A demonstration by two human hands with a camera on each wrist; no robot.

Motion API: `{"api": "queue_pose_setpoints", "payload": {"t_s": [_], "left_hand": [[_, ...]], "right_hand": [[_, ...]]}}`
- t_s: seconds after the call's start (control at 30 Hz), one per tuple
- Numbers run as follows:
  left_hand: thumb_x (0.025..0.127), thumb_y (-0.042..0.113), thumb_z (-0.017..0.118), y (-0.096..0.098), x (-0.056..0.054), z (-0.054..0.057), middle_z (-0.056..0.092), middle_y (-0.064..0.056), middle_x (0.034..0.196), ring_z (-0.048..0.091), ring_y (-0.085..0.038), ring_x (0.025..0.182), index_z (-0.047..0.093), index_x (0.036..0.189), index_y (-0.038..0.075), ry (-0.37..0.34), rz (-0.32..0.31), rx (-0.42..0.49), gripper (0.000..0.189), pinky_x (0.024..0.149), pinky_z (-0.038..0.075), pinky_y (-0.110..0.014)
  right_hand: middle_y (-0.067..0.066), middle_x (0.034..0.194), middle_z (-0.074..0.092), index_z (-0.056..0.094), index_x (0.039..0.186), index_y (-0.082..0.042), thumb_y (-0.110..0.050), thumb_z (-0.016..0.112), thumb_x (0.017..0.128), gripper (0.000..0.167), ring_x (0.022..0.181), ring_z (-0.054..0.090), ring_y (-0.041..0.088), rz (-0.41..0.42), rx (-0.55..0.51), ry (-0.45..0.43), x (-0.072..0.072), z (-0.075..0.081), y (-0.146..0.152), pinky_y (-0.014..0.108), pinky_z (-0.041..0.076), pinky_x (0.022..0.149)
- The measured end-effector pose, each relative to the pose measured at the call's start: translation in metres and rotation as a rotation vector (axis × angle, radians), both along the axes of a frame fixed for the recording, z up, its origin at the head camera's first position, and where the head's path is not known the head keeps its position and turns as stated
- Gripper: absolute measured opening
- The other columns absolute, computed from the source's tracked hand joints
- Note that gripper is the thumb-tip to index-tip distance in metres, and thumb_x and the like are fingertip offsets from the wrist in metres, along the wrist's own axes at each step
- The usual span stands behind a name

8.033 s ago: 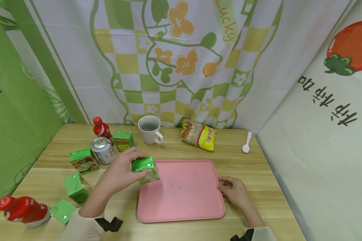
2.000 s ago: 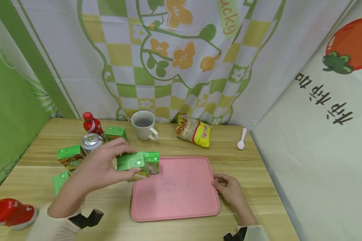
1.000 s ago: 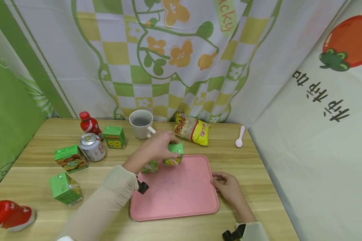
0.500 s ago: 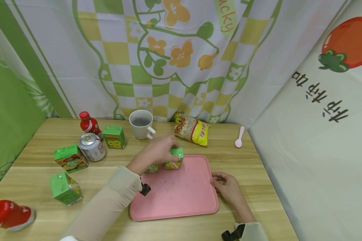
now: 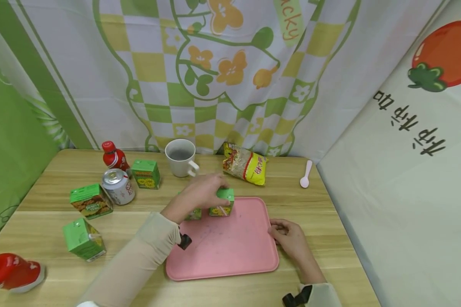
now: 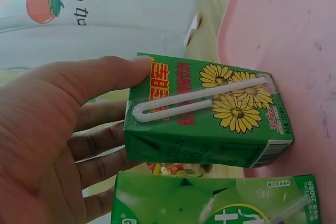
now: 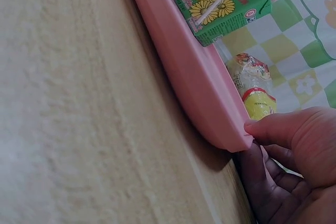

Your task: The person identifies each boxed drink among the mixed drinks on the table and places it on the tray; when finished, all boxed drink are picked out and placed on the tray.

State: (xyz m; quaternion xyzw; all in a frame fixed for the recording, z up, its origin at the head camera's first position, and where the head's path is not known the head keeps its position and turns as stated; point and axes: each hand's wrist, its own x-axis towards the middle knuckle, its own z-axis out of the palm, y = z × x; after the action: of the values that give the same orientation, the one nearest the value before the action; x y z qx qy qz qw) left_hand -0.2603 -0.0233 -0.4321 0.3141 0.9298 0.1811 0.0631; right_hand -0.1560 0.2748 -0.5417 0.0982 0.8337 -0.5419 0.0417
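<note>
My left hand (image 5: 201, 192) grips a green juice carton printed with yellow flowers (image 5: 220, 210) at the back of the pink tray (image 5: 223, 251). In the left wrist view the thumb lies on the front of this carton (image 6: 194, 111), by its taped white straw, and the fingers are behind it. A second green carton (image 6: 173, 195) stands on the tray just beside it; the forearm and hand partly cover it in the head view. My right hand (image 5: 292, 239) pinches the tray's right rim, thumb on top in the right wrist view, fingers below.
On the left are more green cartons (image 5: 83, 239), a silver can (image 5: 119, 187), a small red bottle (image 5: 115, 157) and a larger red bottle (image 5: 13, 272). Along the back sit a white mug (image 5: 179, 160), a yellow snack bag (image 5: 246, 164) and a pink spoon (image 5: 305, 175).
The first carton went from my left hand onto the tray. My left hand then carried the flower carton rightward and lowered it beside that one. My right hand stayed at the rim.
</note>
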Motion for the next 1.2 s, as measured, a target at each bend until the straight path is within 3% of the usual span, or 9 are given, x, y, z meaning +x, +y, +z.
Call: {"api": "queue_pose_setpoints", "payload": {"t_s": [0.17,0.33,0.5,0.63,0.73,0.83,1.0,1.2], "left_hand": [[0.092,0.054,0.07,-0.007,0.007,0.006,0.059,-0.001,0.133,0.06,-0.024,0.112,0.068,0.131,0.024,0.026,0.021,0.049,0.049,0.09,0.05,-0.044],[0.097,0.05,0.065,-0.024,0.023,0.024,0.059,-0.001,0.131,0.06,-0.025,0.112,0.068,0.13,0.023,0.084,0.082,0.138,0.043,0.09,0.05,-0.049],[0.097,0.043,0.068,-0.063,0.043,0.039,0.061,0.0,0.12,0.061,-0.021,0.105,0.07,0.124,0.019,0.169,0.152,0.286,0.037,0.08,0.053,-0.044],[0.096,0.031,0.073,-0.108,0.064,0.043,0.062,0.003,0.116,0.061,-0.02,0.103,0.071,0.123,0.017,0.237,0.198,0.445,0.031,0.077,0.052,-0.041],[0.094,0.02,0.076,-0.142,0.083,0.041,0.062,0.006,0.113,0.058,-0.015,0.101,0.072,0.122,0.016,0.266,0.261,0.558,0.029,0.078,0.048,-0.031],[0.091,0.011,0.078,-0.17,0.1,0.036,0.062,0.007,0.112,0.056,-0.007,0.099,0.072,0.121,0.014,0.286,0.366,0.615,0.031,0.08,0.043,-0.02],[0.09,0.01,0.079,-0.205,0.126,0.018,0.062,-0.004,0.113,0.051,-0.006,0.1,0.071,0.121,0.007,0.328,0.55,0.586,0.033,0.084,0.036,-0.012],[0.087,0.011,0.081,-0.224,0.15,-0.008,0.056,-0.022,0.122,0.047,-0.041,0.111,0.069,0.123,0.001,0.315,0.681,0.499,0.04,0.089,0.036,-0.054]], "right_hand": [[0.013,0.097,0.067,0.069,0.12,0.006,-0.001,0.07,0.093,0.027,0.083,0.066,0.022,-0.003,-0.012,0.004,0.0,-0.001,0.0,0.03,0.058,0.066],[0.013,0.099,0.067,0.069,0.121,0.006,-0.002,0.071,0.094,0.028,0.085,0.067,0.022,-0.002,-0.001,0.002,0.001,-0.001,0.001,0.03,0.058,0.067],[0.013,0.1,0.068,0.069,0.121,0.005,-0.004,0.072,0.094,0.029,0.086,0.067,0.022,-0.012,0.007,0.0,0.002,0.0,0.001,0.031,0.059,0.068],[0.013,0.1,0.067,0.069,0.121,0.005,-0.004,0.071,0.094,0.029,0.086,0.067,0.022,-0.005,-0.008,-0.002,0.001,0.0,0.0,0.031,0.059,0.068],[0.014,0.099,0.068,0.069,0.121,0.006,-0.003,0.071,0.094,0.028,0.085,0.067,0.022,0.0,-0.021,0.001,0.001,0.0,0.0,0.031,0.059,0.067],[0.013,0.099,0.068,0.069,0.12,0.005,-0.003,0.071,0.094,0.028,0.084,0.067,0.022,-0.008,-0.021,0.0,0.001,0.0,0.001,0.03,0.059,0.066],[0.014,0.099,0.067,0.068,0.122,0.006,-0.003,0.071,0.094,0.029,0.085,0.066,0.022,-0.009,-0.029,-0.004,0.0,0.001,0.002,0.03,0.059,0.067],[0.014,0.1,0.067,0.068,0.122,0.005,-0.003,0.071,0.094,0.029,0.085,0.066,0.022,-0.004,-0.034,-0.009,0.0,-0.001,0.001,0.03,0.059,0.067]]}}
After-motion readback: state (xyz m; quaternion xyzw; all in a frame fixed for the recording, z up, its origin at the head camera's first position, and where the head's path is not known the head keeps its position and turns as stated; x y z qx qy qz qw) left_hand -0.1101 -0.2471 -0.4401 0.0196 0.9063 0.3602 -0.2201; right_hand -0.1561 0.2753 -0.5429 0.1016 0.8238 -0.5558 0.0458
